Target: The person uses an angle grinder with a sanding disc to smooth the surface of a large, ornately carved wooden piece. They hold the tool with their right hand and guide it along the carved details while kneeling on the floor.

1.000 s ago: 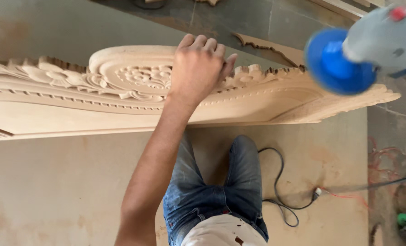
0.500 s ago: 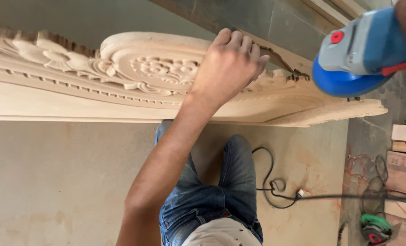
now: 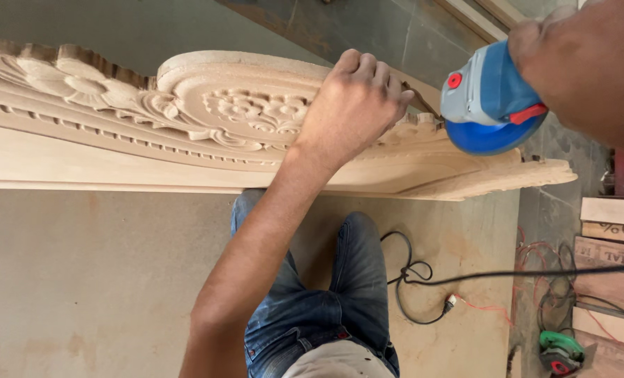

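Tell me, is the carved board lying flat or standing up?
Standing on edge: the board rises from the floor, steadied by the left hand.

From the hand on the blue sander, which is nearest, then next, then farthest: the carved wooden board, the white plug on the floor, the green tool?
1. Carved wooden board, right beneath the right hand.
2. White plug, on the floor below.
3. Green tool, bottom right corner.
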